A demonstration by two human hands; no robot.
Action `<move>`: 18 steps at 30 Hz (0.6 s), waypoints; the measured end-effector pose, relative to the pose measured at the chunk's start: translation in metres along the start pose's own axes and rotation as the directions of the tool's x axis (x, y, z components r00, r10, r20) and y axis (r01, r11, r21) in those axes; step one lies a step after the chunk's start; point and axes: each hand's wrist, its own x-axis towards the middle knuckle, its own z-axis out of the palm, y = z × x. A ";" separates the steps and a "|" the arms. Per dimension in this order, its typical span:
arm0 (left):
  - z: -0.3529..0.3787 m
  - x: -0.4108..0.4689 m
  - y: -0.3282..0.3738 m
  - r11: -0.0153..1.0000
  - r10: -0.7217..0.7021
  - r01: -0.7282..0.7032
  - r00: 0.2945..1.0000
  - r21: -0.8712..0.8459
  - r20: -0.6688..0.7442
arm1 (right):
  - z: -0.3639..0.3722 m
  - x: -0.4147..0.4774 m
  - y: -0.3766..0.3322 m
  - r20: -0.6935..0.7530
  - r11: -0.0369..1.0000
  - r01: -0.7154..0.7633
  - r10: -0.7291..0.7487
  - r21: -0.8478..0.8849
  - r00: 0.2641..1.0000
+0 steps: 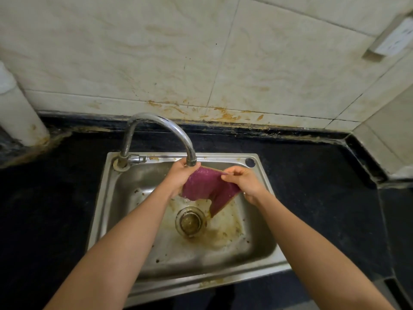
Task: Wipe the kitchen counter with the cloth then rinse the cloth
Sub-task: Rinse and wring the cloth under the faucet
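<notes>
A purple cloth (206,186) hangs spread over the steel sink (257,242), just under the spout of the curved chrome tap (156,121). My left hand (178,175) grips the cloth's left edge right below the spout. My right hand (245,181) pinches the cloth's upper right edge. One corner of the cloth dangles down toward the drain strainer (190,221). Brownish dirty water pools on the sink floor around the drain. I cannot tell whether water runs from the spout.
Black counter (312,186) surrounds the sink on both sides. A stained tiled wall (201,63) rises behind it. A white pipe (15,113) stands at the far left. A wall socket (395,39) sits at the upper right. The tap's handle (137,158) is at its base.
</notes>
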 end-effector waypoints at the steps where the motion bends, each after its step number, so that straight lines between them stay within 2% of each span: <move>1: -0.004 0.000 0.000 1.000 -0.010 0.010 1.000 -0.008 -0.012 | 0.004 0.001 0.000 0.011 1.000 -0.001 0.001 -0.003 1.000; 7: -0.039 -0.006 -0.011 0.987 -0.027 0.014 0.996 -0.159 -0.080 | 0.046 0.012 -0.002 0.056 0.999 -0.001 0.003 -0.033 0.998; 11: -0.063 -0.016 -0.018 0.997 -0.023 0.015 0.993 -0.079 -0.113 | 0.079 0.018 -0.010 0.147 0.996 -0.066 0.057 0.058 0.987; 15: -0.073 -0.023 -0.024 0.992 0.003 -0.017 0.995 -0.128 -0.102 | 0.104 0.021 -0.016 0.196 0.960 -0.147 0.100 0.239 0.975; 18: -0.071 -0.026 -0.027 1.000 0.023 -0.022 0.994 0.016 -0.103 | 0.111 0.018 -0.018 0.206 0.918 -0.189 0.122 0.348 0.971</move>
